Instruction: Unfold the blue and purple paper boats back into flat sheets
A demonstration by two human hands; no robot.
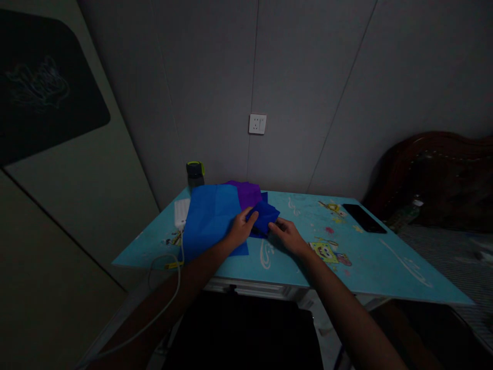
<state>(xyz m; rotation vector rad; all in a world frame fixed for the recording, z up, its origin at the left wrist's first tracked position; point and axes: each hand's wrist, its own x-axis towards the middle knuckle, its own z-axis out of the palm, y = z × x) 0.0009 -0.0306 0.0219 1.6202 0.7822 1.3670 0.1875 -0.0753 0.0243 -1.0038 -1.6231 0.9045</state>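
A small dark blue folded paper (265,215) lies on the light blue cartoon-printed table (370,257). My left hand (241,228) pinches its left side, thumb on top. My right hand (287,236) grips its lower right edge with curled fingers. Under my left hand lies a larger bright blue sheet (210,218). A purple sheet (247,192) sits just behind the folded paper.
A dark bottle with a green lid (195,173) stands at the table's back left. A white charger block (181,211) with a cable (175,280) lies at the left edge. A black phone (364,218) rests at the right. A bed headboard (435,174) is further right.
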